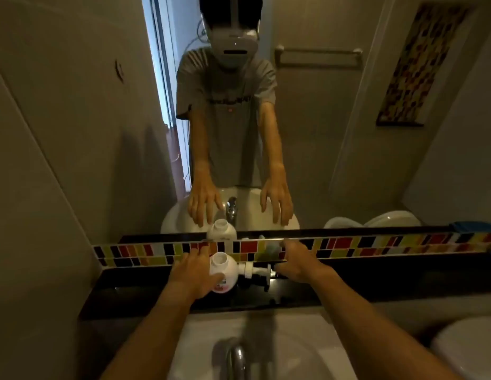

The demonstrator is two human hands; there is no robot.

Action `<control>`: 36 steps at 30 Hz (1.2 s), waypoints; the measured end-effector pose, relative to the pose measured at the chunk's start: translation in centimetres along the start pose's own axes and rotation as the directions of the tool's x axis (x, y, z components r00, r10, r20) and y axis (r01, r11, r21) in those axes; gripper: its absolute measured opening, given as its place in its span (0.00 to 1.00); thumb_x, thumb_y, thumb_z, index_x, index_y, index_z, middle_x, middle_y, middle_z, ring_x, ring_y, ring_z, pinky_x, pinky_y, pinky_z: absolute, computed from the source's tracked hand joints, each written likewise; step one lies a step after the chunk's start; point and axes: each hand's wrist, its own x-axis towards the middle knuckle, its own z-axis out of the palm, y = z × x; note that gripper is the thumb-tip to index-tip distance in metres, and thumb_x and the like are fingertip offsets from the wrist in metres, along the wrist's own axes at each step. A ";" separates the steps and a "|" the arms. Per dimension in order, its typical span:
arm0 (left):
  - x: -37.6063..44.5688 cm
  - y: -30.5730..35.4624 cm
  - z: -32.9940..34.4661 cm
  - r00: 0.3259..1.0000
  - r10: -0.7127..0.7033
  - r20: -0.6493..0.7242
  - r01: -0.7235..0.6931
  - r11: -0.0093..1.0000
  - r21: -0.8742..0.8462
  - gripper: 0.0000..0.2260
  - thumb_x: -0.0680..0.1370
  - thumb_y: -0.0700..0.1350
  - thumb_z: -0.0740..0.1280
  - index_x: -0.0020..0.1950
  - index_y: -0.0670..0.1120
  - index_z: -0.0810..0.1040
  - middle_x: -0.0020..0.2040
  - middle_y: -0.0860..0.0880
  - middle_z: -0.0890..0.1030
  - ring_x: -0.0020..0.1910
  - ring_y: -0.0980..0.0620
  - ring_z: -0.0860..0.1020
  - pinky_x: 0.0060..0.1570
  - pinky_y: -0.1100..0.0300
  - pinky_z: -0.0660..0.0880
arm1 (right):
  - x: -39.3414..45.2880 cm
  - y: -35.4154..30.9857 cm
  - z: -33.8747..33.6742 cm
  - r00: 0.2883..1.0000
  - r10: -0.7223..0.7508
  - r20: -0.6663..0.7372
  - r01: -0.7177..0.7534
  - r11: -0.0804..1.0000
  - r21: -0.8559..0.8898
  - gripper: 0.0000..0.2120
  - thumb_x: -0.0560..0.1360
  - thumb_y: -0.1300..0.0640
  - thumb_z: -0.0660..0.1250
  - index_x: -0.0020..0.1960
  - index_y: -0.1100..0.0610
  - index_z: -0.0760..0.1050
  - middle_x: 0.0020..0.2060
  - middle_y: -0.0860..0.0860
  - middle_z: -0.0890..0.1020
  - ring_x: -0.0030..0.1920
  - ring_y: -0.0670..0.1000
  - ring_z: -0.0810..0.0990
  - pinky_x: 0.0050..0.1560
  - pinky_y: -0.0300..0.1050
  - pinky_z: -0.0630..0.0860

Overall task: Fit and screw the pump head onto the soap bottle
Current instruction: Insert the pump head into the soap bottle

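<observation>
A white soap bottle (225,270) with an open neck stands upright on the black shelf (376,283) below the mirror. My left hand (193,275) is beside it on the left, the thumb touching its front and the fingers spread behind it. The white pump head (254,271) lies on its side on the shelf, just right of the bottle. My right hand (296,263) hovers over the pump head's right end with fingers apart, holding nothing.
A strip of coloured tiles (376,244) runs behind the shelf under the mirror (321,119), which reflects me. A greenish object (271,249) sits behind the pump head. The white sink (280,338) with its metal tap (237,357) lies below. A toilet (466,349) is at lower right.
</observation>
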 end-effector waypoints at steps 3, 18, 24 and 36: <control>0.1 -0.8 3.1 0.997 -0.038 -0.074 0.031 0.995 -0.090 0.37 0.66 0.56 0.75 0.70 0.49 0.63 0.65 0.45 0.73 0.64 0.44 0.72 0.61 0.46 0.73 | 0.8 1.2 3.1 1.000 0.028 -0.005 -0.028 0.999 -0.017 0.26 0.69 0.53 0.74 0.64 0.48 0.70 0.58 0.51 0.76 0.59 0.56 0.78 0.61 0.59 0.77; 3.2 -2.1 7.0 0.980 -0.136 -0.148 0.030 0.827 -0.561 0.37 0.58 0.48 0.83 0.60 0.50 0.66 0.56 0.54 0.74 0.54 0.54 0.75 0.52 0.58 0.76 | 5.1 0.6 10.2 0.975 -0.140 -0.173 0.103 0.973 -0.209 0.23 0.74 0.45 0.71 0.66 0.50 0.72 0.66 0.52 0.76 0.70 0.56 0.70 0.73 0.61 0.57; 1.9 -2.1 5.8 0.973 -0.086 -0.216 -0.032 0.871 -0.490 0.34 0.57 0.48 0.83 0.56 0.52 0.67 0.53 0.52 0.75 0.51 0.53 0.76 0.45 0.63 0.74 | 3.8 0.0 6.7 0.947 -0.258 -0.191 0.224 0.957 -0.184 0.25 0.72 0.44 0.72 0.66 0.50 0.72 0.61 0.51 0.80 0.63 0.54 0.74 0.65 0.53 0.66; -2.2 -0.3 1.4 0.940 -0.181 -0.290 0.039 0.900 -0.435 0.32 0.60 0.44 0.82 0.58 0.50 0.69 0.59 0.46 0.71 0.58 0.45 0.73 0.53 0.52 0.78 | -2.3 -5.9 -0.6 0.873 -0.448 -0.191 0.353 0.852 -0.388 0.24 0.73 0.44 0.70 0.66 0.48 0.72 0.60 0.50 0.78 0.63 0.52 0.73 0.64 0.46 0.63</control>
